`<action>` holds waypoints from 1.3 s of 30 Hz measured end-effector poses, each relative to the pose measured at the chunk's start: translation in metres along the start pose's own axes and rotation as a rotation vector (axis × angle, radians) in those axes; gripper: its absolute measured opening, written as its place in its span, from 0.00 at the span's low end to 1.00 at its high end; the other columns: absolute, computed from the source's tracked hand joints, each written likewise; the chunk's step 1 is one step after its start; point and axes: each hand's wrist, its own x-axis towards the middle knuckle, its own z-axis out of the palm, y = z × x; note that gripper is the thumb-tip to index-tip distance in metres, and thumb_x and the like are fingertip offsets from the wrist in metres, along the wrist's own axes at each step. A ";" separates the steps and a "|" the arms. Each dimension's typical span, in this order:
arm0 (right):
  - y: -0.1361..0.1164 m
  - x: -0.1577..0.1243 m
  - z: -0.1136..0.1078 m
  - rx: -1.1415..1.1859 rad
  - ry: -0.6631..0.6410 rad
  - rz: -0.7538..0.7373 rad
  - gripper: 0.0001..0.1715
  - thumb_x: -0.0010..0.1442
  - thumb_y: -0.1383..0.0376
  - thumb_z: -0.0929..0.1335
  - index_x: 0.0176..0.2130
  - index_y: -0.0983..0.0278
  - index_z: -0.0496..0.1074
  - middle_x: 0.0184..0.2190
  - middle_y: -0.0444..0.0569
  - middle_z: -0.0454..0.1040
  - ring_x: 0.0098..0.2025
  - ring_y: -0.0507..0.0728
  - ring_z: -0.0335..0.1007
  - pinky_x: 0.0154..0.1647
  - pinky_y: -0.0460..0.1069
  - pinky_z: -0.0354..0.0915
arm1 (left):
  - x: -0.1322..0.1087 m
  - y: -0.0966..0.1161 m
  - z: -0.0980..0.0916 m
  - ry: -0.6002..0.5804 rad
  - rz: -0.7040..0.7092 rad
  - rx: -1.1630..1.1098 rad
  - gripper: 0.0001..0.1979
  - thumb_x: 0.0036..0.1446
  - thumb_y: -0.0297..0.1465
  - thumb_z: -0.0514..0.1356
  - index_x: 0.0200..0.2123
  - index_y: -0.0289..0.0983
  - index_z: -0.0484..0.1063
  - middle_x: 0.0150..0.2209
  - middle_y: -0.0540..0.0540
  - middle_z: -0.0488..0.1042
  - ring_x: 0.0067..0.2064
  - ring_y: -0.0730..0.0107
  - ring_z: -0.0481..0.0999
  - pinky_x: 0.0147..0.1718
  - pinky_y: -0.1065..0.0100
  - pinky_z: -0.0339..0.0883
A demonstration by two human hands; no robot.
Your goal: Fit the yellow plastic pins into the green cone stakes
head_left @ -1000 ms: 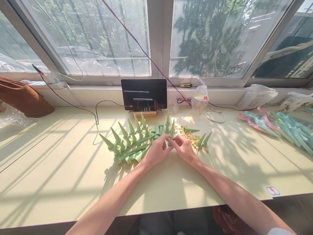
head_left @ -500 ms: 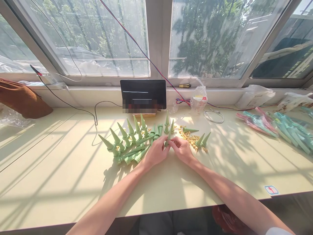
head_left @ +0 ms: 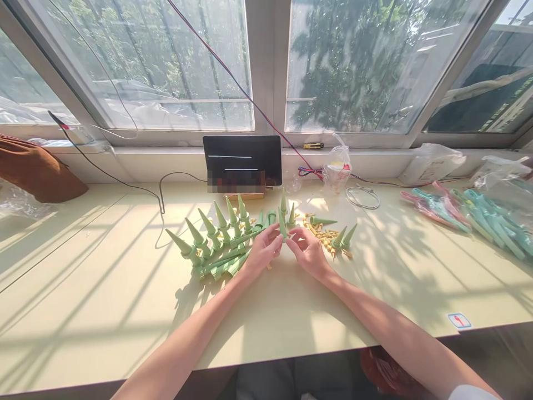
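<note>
Green cone [head_left: 282,225]: a slender, pale green plastic spike that tapers from a wider lower end to a sharp tip. It stands nearly upright, tip tilted slightly left, just above the tabletop [head_left: 104,278] at its centre. Its lower end is pinched between the fingertips of both hands. The left hand [head_left: 260,253] curls its fingers against the cone's left side. The right hand [head_left: 308,253] meets it from the right, thumb and forefinger closed on the base and the other fingers loosely bent.

Left of the hands, a fanned row of assembled cones [head_left: 208,239] lies on long green stems, tips pointing up and away. Right of the hands lie a scatter of small yellow pieces [head_left: 322,233] and two loose cones [head_left: 345,238]. Behind stands a dark tablet [head_left: 242,158], propped against the window ledge. At far right lie bagged teal and pink parts [head_left: 478,216].
</note>
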 end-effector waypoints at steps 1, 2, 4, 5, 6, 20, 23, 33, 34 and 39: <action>0.000 0.000 0.000 0.012 -0.003 0.007 0.17 0.63 0.52 0.67 0.44 0.62 0.67 0.29 0.43 0.69 0.24 0.52 0.68 0.24 0.47 0.61 | 0.000 0.001 0.000 -0.003 -0.004 -0.013 0.29 0.58 0.41 0.62 0.60 0.35 0.65 0.30 0.49 0.70 0.26 0.76 0.63 0.21 0.72 0.55; -0.001 0.000 0.000 0.024 -0.006 0.012 0.17 0.62 0.52 0.67 0.44 0.62 0.66 0.29 0.43 0.69 0.23 0.52 0.68 0.23 0.47 0.61 | -0.001 0.002 0.001 -0.002 0.001 -0.009 0.29 0.59 0.41 0.62 0.60 0.34 0.64 0.28 0.50 0.68 0.25 0.76 0.63 0.21 0.72 0.56; -0.002 0.000 0.000 0.047 -0.005 0.017 0.18 0.62 0.53 0.68 0.44 0.61 0.65 0.29 0.42 0.68 0.23 0.51 0.68 0.21 0.46 0.60 | -0.002 0.004 0.001 -0.006 0.010 0.023 0.27 0.60 0.41 0.61 0.59 0.34 0.65 0.25 0.52 0.67 0.24 0.76 0.63 0.23 0.71 0.59; -0.002 0.000 0.000 0.054 -0.002 0.018 0.18 0.61 0.53 0.69 0.44 0.61 0.65 0.29 0.42 0.68 0.23 0.50 0.67 0.21 0.46 0.60 | -0.002 0.004 0.001 -0.009 0.016 0.039 0.25 0.60 0.41 0.61 0.56 0.34 0.67 0.26 0.52 0.68 0.24 0.76 0.64 0.24 0.70 0.60; -0.002 0.000 0.000 0.058 0.000 0.019 0.18 0.61 0.53 0.69 0.44 0.61 0.65 0.29 0.41 0.68 0.22 0.50 0.67 0.21 0.46 0.60 | -0.002 0.005 0.001 -0.013 0.022 0.053 0.23 0.60 0.42 0.61 0.53 0.35 0.70 0.26 0.51 0.69 0.24 0.75 0.66 0.25 0.70 0.62; -0.007 0.000 0.000 -0.012 -0.048 0.052 0.21 0.61 0.53 0.69 0.48 0.62 0.65 0.28 0.41 0.68 0.21 0.50 0.64 0.22 0.46 0.60 | -0.003 0.007 0.002 0.001 0.066 0.136 0.13 0.57 0.41 0.62 0.35 0.36 0.74 0.28 0.49 0.74 0.27 0.72 0.73 0.32 0.69 0.68; -0.007 0.000 -0.001 -0.014 -0.043 0.039 0.20 0.61 0.54 0.68 0.48 0.62 0.66 0.29 0.41 0.68 0.22 0.49 0.63 0.23 0.46 0.60 | -0.003 0.011 0.002 0.007 0.049 0.136 0.13 0.57 0.41 0.62 0.36 0.35 0.74 0.28 0.49 0.74 0.27 0.72 0.73 0.32 0.68 0.69; -0.006 0.001 0.001 -0.028 -0.044 0.055 0.19 0.61 0.54 0.68 0.48 0.62 0.68 0.30 0.43 0.70 0.22 0.50 0.65 0.23 0.46 0.61 | 0.001 0.001 0.001 0.048 0.082 0.163 0.14 0.57 0.43 0.62 0.34 0.36 0.73 0.27 0.49 0.73 0.28 0.71 0.72 0.28 0.70 0.68; -0.005 0.002 0.001 -0.029 -0.044 0.058 0.19 0.61 0.54 0.68 0.47 0.62 0.68 0.30 0.43 0.70 0.21 0.49 0.64 0.22 0.46 0.61 | 0.001 0.000 0.001 0.054 0.087 0.174 0.15 0.57 0.43 0.62 0.34 0.36 0.73 0.26 0.49 0.73 0.27 0.72 0.72 0.28 0.70 0.68; -0.005 0.003 -0.001 -0.065 -0.043 0.049 0.20 0.61 0.52 0.68 0.46 0.63 0.68 0.31 0.44 0.71 0.20 0.49 0.63 0.22 0.46 0.62 | 0.001 0.001 0.000 0.112 0.077 0.203 0.16 0.56 0.44 0.63 0.33 0.37 0.71 0.23 0.51 0.71 0.24 0.73 0.71 0.26 0.70 0.66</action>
